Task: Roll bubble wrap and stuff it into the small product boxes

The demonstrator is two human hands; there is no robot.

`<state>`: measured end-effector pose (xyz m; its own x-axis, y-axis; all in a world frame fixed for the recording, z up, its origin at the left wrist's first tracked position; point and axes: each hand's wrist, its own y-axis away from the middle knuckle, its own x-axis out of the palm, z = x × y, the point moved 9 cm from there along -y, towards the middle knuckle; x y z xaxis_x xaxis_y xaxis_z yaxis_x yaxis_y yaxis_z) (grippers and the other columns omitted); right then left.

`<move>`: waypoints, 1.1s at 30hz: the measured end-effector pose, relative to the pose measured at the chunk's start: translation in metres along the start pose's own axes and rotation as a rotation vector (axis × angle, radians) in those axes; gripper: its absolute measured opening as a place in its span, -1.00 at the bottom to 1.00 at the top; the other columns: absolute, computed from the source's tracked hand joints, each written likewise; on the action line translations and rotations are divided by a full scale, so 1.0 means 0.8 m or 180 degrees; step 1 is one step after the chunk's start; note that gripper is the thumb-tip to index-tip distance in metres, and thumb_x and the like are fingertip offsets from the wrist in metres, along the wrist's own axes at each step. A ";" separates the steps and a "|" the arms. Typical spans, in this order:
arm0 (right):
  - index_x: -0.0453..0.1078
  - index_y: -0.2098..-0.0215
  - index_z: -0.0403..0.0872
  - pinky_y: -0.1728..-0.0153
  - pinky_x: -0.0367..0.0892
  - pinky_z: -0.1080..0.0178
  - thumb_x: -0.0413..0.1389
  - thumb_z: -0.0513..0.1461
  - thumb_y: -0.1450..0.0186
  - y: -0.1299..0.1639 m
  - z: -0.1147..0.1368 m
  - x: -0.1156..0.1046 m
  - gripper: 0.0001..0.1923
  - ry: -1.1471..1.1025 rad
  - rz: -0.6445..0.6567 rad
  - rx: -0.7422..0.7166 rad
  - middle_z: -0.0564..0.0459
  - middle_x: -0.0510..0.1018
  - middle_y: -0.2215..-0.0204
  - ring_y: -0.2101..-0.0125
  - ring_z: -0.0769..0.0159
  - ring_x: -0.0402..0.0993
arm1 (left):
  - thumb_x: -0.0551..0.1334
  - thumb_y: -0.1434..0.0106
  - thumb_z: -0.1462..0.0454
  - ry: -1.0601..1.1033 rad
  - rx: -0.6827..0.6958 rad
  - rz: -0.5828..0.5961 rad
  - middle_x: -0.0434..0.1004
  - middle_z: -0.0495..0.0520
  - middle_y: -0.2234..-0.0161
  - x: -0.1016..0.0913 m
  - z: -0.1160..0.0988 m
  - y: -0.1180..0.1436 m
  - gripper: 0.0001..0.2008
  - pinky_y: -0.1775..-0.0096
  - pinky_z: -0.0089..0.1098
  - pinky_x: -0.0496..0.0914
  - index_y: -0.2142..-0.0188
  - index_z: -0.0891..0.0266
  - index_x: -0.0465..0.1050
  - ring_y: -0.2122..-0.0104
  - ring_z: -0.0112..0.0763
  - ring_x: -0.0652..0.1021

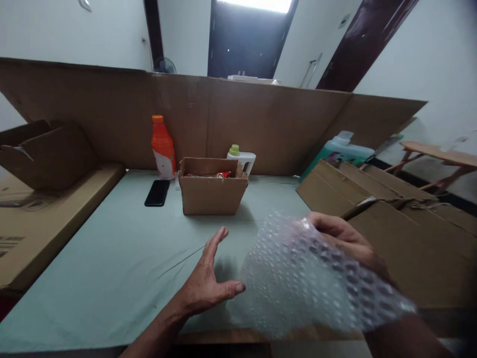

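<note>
A clear sheet of bubble wrap (298, 278) hangs from my right hand (343, 238), whose fingers are closed on its upper edge. The sheet covers part of that hand and the forearm. To its left, my left hand (208, 278) is held over the table with thumb and fingers spread, touching nothing that I can see. Beyond both hands stands a small open cardboard box (212, 195). Shiny red packets (223, 174) show just inside its rim; the rest of its contents are hidden.
A black phone (157, 193) lies beside an orange bottle (163, 149). Behind the box is a white bottle with a green cap (244, 158). Larger cartons flank the table, one on the left (67, 154), others on the right (410, 248). A cardboard screen (261, 119) closes off the back.
</note>
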<state>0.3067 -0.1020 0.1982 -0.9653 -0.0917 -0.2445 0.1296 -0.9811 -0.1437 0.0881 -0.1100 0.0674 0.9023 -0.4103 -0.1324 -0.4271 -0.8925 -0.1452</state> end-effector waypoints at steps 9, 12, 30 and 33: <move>0.49 0.33 -0.11 0.48 0.41 0.26 0.27 0.07 -0.05 -0.091 -0.184 0.078 -0.57 -0.0205 0.0117 0.0930 -0.06 0.62 0.42 0.46 0.25 0.53 | 0.36 -0.11 -0.08 0.1031 -0.1383 -0.0744 0.42 -0.01 0.32 -0.028 0.103 0.066 0.02 0.26 -0.40 0.33 -0.38 0.33 -0.03 0.37 -0.43 0.44; 0.47 0.16 -0.11 0.54 0.37 0.29 0.15 0.07 -0.19 -0.089 -0.223 0.082 -0.54 -0.0034 -0.0010 0.1068 -0.16 0.64 0.28 0.38 0.19 0.60 | 0.34 -0.11 -0.12 0.0820 -0.1633 -0.0909 0.44 0.27 -0.02 -0.046 0.117 0.080 0.08 0.15 -0.29 0.39 -0.42 0.25 -0.14 0.18 -0.28 0.50; 0.05 -0.43 0.01 -0.14 0.38 -0.12 0.25 -0.21 -0.23 0.147 -0.153 0.210 -0.15 0.2058 0.1392 -0.1220 -0.19 0.31 -0.32 -0.27 -0.05 0.28 | 0.33 -0.20 -0.02 0.1362 -0.2081 -0.0433 0.59 0.21 0.00 -0.029 0.110 0.160 -0.50 -0.08 0.00 0.40 -0.06 0.13 0.52 0.04 -0.12 0.57; 0.22 -0.33 0.02 -0.01 0.47 -0.03 0.11 -0.36 -0.29 0.139 -0.147 0.210 -0.36 0.1781 0.0778 -0.1387 -0.13 0.57 -0.07 -0.05 0.07 0.52 | 0.32 -0.20 0.05 0.2025 -0.2240 -0.0365 0.61 0.20 0.19 -0.017 0.109 0.161 -0.52 0.02 -0.11 0.45 -0.05 0.25 0.51 0.24 -0.24 0.61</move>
<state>0.1860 -0.2067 0.0281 -0.6531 -0.0840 -0.7526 0.5159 -0.7768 -0.3610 0.0155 -0.2031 -0.0353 0.8878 -0.1535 0.4339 -0.3880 -0.7566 0.5263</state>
